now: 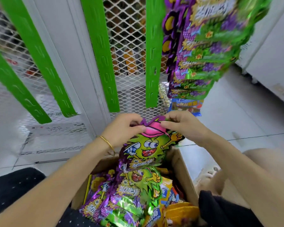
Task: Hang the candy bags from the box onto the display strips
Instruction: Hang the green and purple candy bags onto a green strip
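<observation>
A candy bag point(146, 148) with a green cartoon face and pink cap hangs between my hands above the cardboard box point(184, 174). My left hand point(121, 130) pinches the bag's top edge on the left, and my right hand point(184, 125) pinches it on the right. The box holds several more purple and green candy bags point(121, 202). Several green display strips point(152, 59) hang bare on the white mesh rack. Further right, a strip is filled with hung candy bags point(203, 51).
The white mesh rack point(126, 27) stands ahead on a pale tiled floor. A blue bag point(187, 105) lies under the filled strip. A white cabinet point(272, 51) stands at the right. Dark clothing point(15, 185) shows at the lower left and lower right.
</observation>
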{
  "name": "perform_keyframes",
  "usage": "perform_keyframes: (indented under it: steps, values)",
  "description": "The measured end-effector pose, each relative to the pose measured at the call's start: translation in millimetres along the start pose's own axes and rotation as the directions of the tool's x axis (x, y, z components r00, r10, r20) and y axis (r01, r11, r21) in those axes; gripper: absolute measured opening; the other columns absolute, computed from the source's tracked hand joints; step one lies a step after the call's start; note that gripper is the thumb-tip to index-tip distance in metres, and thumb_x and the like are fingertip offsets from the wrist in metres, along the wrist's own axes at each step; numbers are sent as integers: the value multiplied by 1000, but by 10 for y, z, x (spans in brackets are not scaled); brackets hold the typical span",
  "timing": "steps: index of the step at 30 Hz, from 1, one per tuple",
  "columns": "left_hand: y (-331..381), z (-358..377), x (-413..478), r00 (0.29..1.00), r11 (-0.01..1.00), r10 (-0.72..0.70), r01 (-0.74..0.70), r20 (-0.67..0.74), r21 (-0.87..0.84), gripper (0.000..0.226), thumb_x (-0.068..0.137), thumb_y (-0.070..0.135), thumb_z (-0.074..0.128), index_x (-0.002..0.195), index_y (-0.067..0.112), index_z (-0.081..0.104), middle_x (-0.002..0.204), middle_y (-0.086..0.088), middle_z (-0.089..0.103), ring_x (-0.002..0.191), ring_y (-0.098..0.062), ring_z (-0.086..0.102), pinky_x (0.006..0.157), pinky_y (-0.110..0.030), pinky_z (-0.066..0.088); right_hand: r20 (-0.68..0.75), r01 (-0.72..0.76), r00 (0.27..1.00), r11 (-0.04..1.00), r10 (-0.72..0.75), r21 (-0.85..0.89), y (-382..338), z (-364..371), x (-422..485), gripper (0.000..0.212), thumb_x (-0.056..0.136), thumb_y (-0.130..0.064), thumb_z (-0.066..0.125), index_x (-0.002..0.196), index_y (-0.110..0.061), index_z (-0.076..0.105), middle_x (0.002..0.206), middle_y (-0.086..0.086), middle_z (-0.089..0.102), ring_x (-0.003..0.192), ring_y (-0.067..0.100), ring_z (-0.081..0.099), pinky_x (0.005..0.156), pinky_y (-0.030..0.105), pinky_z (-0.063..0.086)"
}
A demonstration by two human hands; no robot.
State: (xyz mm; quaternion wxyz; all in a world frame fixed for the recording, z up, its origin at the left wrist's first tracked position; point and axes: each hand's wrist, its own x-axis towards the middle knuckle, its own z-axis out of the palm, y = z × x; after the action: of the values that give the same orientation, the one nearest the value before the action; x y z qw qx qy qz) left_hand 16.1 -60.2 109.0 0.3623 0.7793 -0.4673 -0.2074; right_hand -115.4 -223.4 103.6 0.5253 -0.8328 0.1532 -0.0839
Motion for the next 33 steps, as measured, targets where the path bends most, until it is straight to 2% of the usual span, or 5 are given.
perform_keyframes:
  steps: [6,14,20,28,33]
  values:
    - [1288,-737,428,961,965,255,-246,-110,89,11,90,27,57,89,20,66,81,9,64,65,9,55,62,-3,41,-241,200,921,904,-305,-378,-1039,-820,-109,9,89,-17,61,81,-16,63,71,-11,56,64,-7,50,57,13,35]
    - [3085,-1625,1256,622,833,539,-493,-568,251,26,91,17,54,112,4,59,101,-3,62,91,-14,57,84,-20,44,-461,260,681,777,-568,-573,-2154,-1959,-6,5,93,-18,55,91,-23,55,73,-9,52,66,10,47,62,31,37]
    - [3461,-1780,1722,642,884,459,-394,-614,249,28,91,20,52,114,4,55,110,-9,62,101,-23,58,91,-32,46,-521,225,563,726,-641,-650,-2667,-2424,243,14,93,-21,54,105,-15,59,86,-5,53,76,10,49,60,13,33]
    - [3671,-1953,1862,782,937,293,-349,-551,4,26,94,24,47,100,3,61,76,-7,55,55,-14,41,60,-27,38,-517,155,470,644,-715,-750,-2958,-2654,591,19,93,-27,52,104,-12,58,90,0,59,83,21,55,71,33,45]
    - [3774,-2005,1889,841,951,258,-307,-475,-25,33,92,28,51,113,5,61,88,-9,62,84,-24,59,81,-35,52,-515,30,428,582,-743,-813,-3043,-2665,716,23,95,-30,48,105,-10,56,90,-1,54,80,19,50,66,29,36]
